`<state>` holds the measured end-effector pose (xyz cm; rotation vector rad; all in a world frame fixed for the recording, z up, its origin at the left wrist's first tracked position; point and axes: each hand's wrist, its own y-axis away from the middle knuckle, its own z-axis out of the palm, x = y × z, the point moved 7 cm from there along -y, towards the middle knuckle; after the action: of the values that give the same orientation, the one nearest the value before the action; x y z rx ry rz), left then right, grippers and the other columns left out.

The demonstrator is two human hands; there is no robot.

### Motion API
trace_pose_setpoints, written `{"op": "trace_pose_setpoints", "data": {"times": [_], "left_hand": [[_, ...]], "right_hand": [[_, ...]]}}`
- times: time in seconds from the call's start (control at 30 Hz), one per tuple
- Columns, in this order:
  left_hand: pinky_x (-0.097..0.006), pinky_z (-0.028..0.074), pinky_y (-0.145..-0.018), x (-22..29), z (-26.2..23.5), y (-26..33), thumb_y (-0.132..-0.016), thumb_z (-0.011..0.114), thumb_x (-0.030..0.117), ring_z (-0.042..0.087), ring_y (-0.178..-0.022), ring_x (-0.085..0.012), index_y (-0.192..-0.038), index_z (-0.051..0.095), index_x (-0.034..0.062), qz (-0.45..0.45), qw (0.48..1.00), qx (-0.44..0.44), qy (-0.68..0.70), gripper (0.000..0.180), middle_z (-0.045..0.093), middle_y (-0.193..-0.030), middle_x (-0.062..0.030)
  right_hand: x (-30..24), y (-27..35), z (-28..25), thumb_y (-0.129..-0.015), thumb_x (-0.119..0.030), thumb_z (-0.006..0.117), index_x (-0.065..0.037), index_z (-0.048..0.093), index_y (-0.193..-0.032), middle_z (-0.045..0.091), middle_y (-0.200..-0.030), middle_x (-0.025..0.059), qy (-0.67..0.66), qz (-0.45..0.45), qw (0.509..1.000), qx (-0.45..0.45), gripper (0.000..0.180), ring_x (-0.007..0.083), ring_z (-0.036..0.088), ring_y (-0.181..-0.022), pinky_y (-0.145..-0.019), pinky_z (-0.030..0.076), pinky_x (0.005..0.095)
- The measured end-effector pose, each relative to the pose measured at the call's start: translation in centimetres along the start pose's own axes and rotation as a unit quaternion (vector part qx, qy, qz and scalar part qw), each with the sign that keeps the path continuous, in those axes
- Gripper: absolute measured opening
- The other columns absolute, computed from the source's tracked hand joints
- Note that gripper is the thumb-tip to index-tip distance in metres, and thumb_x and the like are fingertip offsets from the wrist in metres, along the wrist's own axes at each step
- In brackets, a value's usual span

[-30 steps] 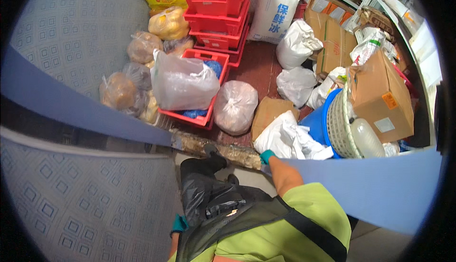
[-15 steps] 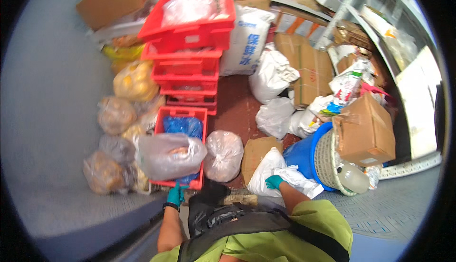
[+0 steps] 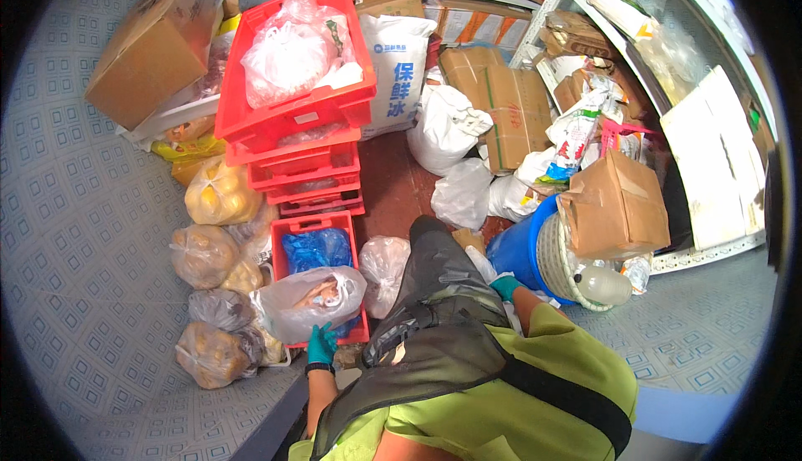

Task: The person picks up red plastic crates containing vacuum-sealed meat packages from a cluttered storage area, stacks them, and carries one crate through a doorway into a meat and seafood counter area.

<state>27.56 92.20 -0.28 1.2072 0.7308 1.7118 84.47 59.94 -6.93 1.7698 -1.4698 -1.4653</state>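
Observation:
My left hand (image 3: 320, 346), in a teal glove, is down at the front rim of a low red crate (image 3: 294, 229). Its fingers close on the lower edge of a clear plastic bag (image 3: 307, 301) lying in that crate, on top of a blue bag (image 3: 313, 248). My right hand (image 3: 505, 286), also gloved in teal, sits low beside a blue bucket (image 3: 516, 250). Whether it holds anything is hidden by my dark trouser leg (image 3: 439, 271), which is stepped forward between the crate and the bucket.
A stack of red crates (image 3: 292, 123) topped with white bags stands behind the low crate. Bagged produce (image 3: 205, 252) lines the left wall, with a cardboard box (image 3: 154, 43) above. White sacks (image 3: 447, 127), cartons (image 3: 501, 110), a brown box (image 3: 614, 206) and shelving (image 3: 718, 160) fill the right.
The view has moved further into the room and the blue strips are gone. My left hand has come onto the clear bag, and my leg has stepped forward.

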Motion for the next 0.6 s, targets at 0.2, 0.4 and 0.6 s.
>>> {"op": "trace_pose_setpoints", "data": {"times": [0.2, 0.4, 0.6], "left_hand": [[-0.027, 0.041, -0.052, 4.5, 4.2, 0.7, -0.094, 0.043, 0.054, 0.051, -0.062, -0.0152, -0.104, 0.063, 0.006, 0.099, 0.981, -0.007, 0.165, 0.053, 0.058, -0.073, -0.0009], [-0.031, 0.049, -0.063, 18.6, 15.7, 2.6, -0.097, 0.041, 0.05, 0.061, -0.072, -0.0204, -0.091, 0.063, 0.0014, 0.301, 0.944, 0.004, 0.132, 0.053, 0.065, -0.083, -0.0108], [-0.031, 0.05, -0.067, 36.1, 34.3, 1.4, -0.095, 0.038, 0.055, 0.059, -0.071, -0.0191, -0.121, 0.052, -0.0001, 0.363, 0.925, 0.004, 0.112, 0.063, 0.065, -0.09, -0.0113]], "right_hand": [[-20.9, -4.2, -4.6, -0.084, -0.017, 0.059, -0.012, 0.068, -0.09, 0.067, -0.081, 0.0071, 0.118, -0.175, 0.977, -0.033, 0.013, 0.0191, 0.064, -0.069, -0.058, 0.049, 0.0336], [-59.8, -7.0, -9.8, -0.09, -0.02, 0.054, -0.01, 0.066, -0.105, 0.068, -0.089, 0.0031, -0.2, -0.334, 0.92, -0.04, 0.021, 0.0153, 0.063, -0.073, -0.063, 0.049, 0.0276], [-92.5, -7.8, -13.0, -0.091, -0.029, 0.058, -0.006, 0.05, -0.132, 0.058, -0.12, 0.0079, -0.314, -0.508, 0.796, -0.101, 0.048, 0.0183, 0.058, -0.102, -0.088, 0.046, 0.032]]}}
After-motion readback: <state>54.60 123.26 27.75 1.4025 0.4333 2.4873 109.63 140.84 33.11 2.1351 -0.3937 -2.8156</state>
